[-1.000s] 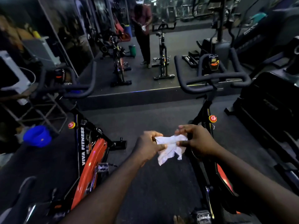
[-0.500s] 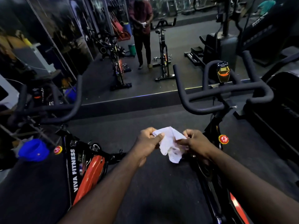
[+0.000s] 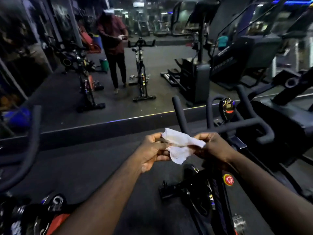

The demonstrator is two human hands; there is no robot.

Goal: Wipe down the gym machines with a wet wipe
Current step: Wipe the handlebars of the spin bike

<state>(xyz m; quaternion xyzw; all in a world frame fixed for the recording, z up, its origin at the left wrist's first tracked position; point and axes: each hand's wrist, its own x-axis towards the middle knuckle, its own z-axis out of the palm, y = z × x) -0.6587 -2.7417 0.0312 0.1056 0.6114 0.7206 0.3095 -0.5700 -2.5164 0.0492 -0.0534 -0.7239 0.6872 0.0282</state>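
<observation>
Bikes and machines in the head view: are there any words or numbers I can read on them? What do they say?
No text here reads clearly.
White letters on the left bike: too blurred to read.
Red round badge on the right bike: too small to read.
Small screen on its handlebar: blurred.
Pale lettering on the stair machine: blurred.
Wipe: no print shows.

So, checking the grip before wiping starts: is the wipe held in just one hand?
No, the left hand and the right hand each pinch a side of the crumpled white wipe.
</observation>
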